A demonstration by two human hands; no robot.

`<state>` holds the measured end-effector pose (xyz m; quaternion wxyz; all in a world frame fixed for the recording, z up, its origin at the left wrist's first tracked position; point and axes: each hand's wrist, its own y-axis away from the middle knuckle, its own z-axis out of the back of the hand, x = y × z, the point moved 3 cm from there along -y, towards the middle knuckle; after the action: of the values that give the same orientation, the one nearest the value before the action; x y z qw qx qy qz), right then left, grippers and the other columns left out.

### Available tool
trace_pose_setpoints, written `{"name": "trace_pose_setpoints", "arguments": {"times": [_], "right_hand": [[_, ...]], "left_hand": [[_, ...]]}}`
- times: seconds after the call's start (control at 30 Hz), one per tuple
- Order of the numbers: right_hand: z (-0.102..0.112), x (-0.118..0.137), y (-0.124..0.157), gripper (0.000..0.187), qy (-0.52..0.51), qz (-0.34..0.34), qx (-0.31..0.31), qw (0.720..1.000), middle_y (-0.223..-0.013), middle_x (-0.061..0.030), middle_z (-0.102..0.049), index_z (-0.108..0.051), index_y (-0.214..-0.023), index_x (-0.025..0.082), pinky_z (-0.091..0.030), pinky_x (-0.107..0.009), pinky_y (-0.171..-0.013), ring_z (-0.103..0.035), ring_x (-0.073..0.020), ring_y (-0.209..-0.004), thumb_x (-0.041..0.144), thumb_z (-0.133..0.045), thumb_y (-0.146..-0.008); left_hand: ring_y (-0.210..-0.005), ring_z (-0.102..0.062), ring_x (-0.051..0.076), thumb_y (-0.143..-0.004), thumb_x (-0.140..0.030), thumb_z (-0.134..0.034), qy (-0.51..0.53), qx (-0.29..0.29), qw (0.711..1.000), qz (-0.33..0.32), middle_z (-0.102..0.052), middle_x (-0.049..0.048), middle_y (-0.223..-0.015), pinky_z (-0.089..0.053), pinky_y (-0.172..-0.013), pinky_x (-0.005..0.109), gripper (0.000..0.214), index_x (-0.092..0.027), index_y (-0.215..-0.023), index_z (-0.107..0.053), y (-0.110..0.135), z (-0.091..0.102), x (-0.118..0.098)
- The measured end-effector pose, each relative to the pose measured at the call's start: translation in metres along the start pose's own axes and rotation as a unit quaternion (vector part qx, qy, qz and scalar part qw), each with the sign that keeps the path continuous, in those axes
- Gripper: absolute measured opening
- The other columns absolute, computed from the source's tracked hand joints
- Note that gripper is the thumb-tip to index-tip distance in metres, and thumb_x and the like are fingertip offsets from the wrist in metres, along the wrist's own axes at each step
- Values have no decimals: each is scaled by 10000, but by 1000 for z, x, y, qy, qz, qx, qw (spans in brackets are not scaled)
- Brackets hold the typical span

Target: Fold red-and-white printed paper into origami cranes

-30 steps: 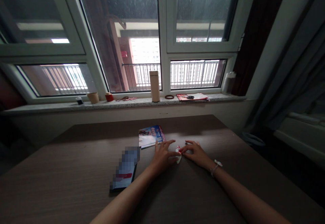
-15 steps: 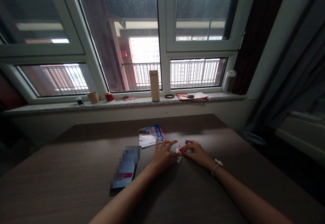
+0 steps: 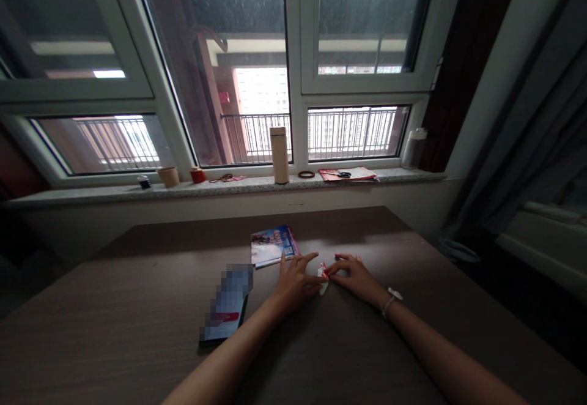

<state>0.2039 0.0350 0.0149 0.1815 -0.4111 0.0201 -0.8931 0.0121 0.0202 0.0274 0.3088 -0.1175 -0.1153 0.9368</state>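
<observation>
A small folded piece of red-and-white paper [image 3: 323,276] lies on the dark wooden table [image 3: 137,307], and both my hands press on it. My left hand [image 3: 293,282] holds its left side down, thumb on the paper and fingers spread on the table. My right hand [image 3: 353,275] pinches its right edge with the fingertips drawn together; a white band sits on that wrist. Most of the paper is hidden under the fingers.
A colourful booklet [image 3: 273,245] lies just beyond my left hand. A flat phone-like object [image 3: 227,304] rests to the left. The window sill [image 3: 92,192] carries a tall beige flask [image 3: 279,155], small cups, scissors and red papers [image 3: 348,174]. A curtain hangs at the right.
Almost nothing has moved; my fingers have shifted only slightly on the folded paper.
</observation>
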Motion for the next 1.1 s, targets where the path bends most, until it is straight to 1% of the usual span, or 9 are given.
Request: {"name": "trace_pose_setpoints", "arguments": {"times": [0.2, 0.4, 0.53, 0.7, 0.83, 0.9, 1.0, 1.03, 1.1], "right_hand": [[0, 1, -1, 161, -4, -5, 8, 1000, -1070, -24, -714, -734, -833, 296, 65, -614, -1108, -390, -288, -1314, 401, -619, -790], [0, 2, 0, 167, -14, 0, -2, 1000, -1079, -19, -709, -734, -835, 298, 62, -603, -1115, -410, -284, -1301, 414, -623, -789], [-1, 1, 0, 183, -14, -5, -1, 1000, -1091, -26, -705, -736, -843, 297, 43, -600, -1118, -412, -286, -1302, 430, -627, -783], [-1, -2, -1, 196, -11, -2, 7, 1000, -1101, -22, -703, -737, -861, 304, 37, -593, -1119, -406, -285, -1307, 446, -630, -779], [-2, -4, -2, 197, -8, -3, 3, 1000, -1123, -13, -691, -738, -877, 318, 21, -585, -1124, -406, -285, -1300, 455, -646, -769], [-3, -4, -2, 206, -6, 7, -19, 1000, -1113, -21, -690, -738, -879, 306, -55, -555, -1133, -428, -282, -1274, 456, -655, -764], [-5, -2, -1, 276, 13, 15, -91, 996, -1135, -57, -661, -733, -926, 265, -281, -434, -1070, -507, -260, -1163, 458, -689, -734], [-7, -2, 0, 312, 31, 5, -107, 994, -1135, -64, -650, -730, -952, 261, -319, -413, -1037, -516, -258, -1134, 466, -702, -719], [-11, 0, 3, 351, 69, -10, -104, 992, -1134, -73, -633, -733, -967, 262, -322, -410, -1022, -504, -267, -1130, 482, -722, -694]], "left_hand": [[-1296, -378, 315, -834, -370, -655, -6, -10, 1000, -19, -390, -43, -1473, -2, -1071, 725, 265, -485, -1073, -667, -1, 2, -1], [-1321, -354, 323, -818, -349, -676, 16, -2, 1000, 23, -422, -25, -1435, -37, -1065, 732, 286, -487, -1069, -666, 0, 1, -1], [-1317, -367, 312, -805, -325, -692, 40, -27, 998, 37, -443, -7, -1410, -27, -1082, 706, 289, -463, -1058, -678, 3, -1, 0], [-1280, -419, 290, -739, -354, -751, 42, -74, 995, 50, -469, 27, -1388, -10, -1102, 666, 208, -377, -945, -729, 5, 0, 1], [-1265, -438, 289, -735, -360, -749, 51, -70, 994, 61, -479, 34, -1375, -27, -1104, 662, 136, -331, -868, -742, 4, -1, 3], [-1259, -443, 290, -738, -353, -747, 58, -68, 994, 61, -478, 31, -1378, -32, -1103, 662, 130, -326, -865, -741, 4, -2, 4], [-1253, -447, 294, -734, -354, -749, 67, -61, 994, 68, -472, 34, -1383, -37, -1100, 664, 143, -320, -872, -737, 4, -3, 5], [-1253, -445, 296, -735, -352, -748, 69, -57, 993, 70, -469, 38, -1385, -40, -1102, 660, 151, -316, -881, -735, 3, -3, 5], [-1263, -433, 296, -736, -353, -745, 74, -51, 993, 79, -465, 46, -1387, -48, -1109, 647, 190, -315, -921, -726, 3, -4, 6]]}}
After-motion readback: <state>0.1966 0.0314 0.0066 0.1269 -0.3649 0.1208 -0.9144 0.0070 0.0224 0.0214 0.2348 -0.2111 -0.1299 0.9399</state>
